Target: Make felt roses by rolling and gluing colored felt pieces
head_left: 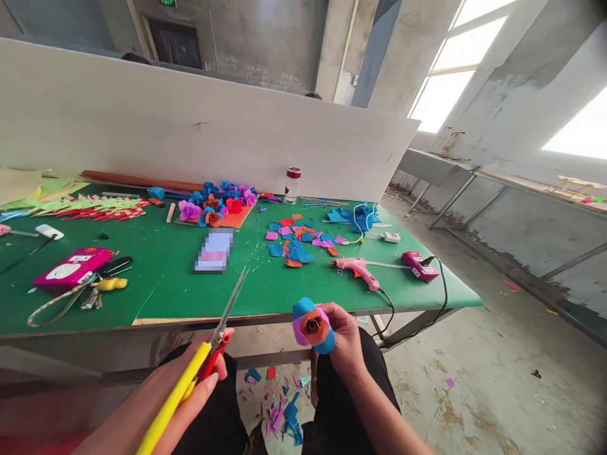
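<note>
My left hand [202,379] is closed around a long yellow-handled tool [175,398] with red on its grip. Thin metal blades [231,300] point up and away from that hand, over the table's front edge. In my right hand [345,338], fingers closed, is a paper flower [313,325] with an orange centre and purple and blue outer petals. It is held above my lap, to the right of the blades and apart from them. The fingers partly hide behind the flower.
The green table [175,291] bears loose petals [298,251], a pink glue gun [358,270], a power block [420,265], finished flowers [213,218], a blurred phone-like rectangle [213,251], a jar [292,186], and a pink box [71,268] with keys. Paper scraps [284,414] lie on the floor.
</note>
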Tool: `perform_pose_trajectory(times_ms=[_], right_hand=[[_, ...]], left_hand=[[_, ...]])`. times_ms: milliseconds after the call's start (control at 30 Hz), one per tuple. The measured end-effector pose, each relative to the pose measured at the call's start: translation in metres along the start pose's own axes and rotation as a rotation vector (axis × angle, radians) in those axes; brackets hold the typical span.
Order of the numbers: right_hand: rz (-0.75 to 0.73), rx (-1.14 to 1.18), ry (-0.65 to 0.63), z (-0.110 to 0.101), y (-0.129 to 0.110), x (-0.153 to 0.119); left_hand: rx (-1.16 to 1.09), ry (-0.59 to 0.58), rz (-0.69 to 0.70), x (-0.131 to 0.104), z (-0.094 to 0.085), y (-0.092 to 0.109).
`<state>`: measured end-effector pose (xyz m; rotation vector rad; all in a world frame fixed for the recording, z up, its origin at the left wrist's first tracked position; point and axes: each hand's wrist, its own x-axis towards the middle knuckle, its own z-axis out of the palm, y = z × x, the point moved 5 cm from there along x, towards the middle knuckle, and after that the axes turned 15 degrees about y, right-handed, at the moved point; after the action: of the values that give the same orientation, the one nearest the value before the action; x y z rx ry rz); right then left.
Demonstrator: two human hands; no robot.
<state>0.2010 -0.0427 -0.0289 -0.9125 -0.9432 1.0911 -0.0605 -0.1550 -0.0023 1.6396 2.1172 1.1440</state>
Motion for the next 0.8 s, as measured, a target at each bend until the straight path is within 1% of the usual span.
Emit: perform_pose_trajectory(times_ms=[100,167,200,300,400,467,533,667,800], right_hand=[[0.069,0.074,0.064,0.006,0.008,-0.002],[0.091,0.124,0.09,0.008,0.011,-0.003],[0.096,0.145,0.092,0.008,0.013,-0.004],[0.101,0.162,0.061,0.009,0.015,-0.007],[0.092,0.156,0.041,0.008,0.015,-0.007],[0.08,0.165,0.045,0.006,0.015,-0.007],[0.067,0.173,0.043,0.005,0.014,-0.006],[0.061,0.183,-0.002,0.007,0.01,-0.006],[0.061,0.187,-0.025,0.009,0.008,-0.008]], left_hand=[[-0.083,0.077,0.075,-0.002,0.018,0.003],[-0.075,0.123,0.172,-0.006,0.027,0.007],[-0.067,0.128,0.235,-0.008,0.032,0.01],[-0.034,0.089,0.404,-0.012,0.038,0.022],[-0.028,-0.009,0.512,-0.013,0.038,0.037],[-0.037,-0.078,0.522,-0.012,0.037,0.046],[-0.037,-0.114,0.497,-0.01,0.036,0.052],[-0.037,-0.119,0.493,-0.009,0.034,0.061],[-0.037,-0.141,0.476,-0.007,0.035,0.066]])
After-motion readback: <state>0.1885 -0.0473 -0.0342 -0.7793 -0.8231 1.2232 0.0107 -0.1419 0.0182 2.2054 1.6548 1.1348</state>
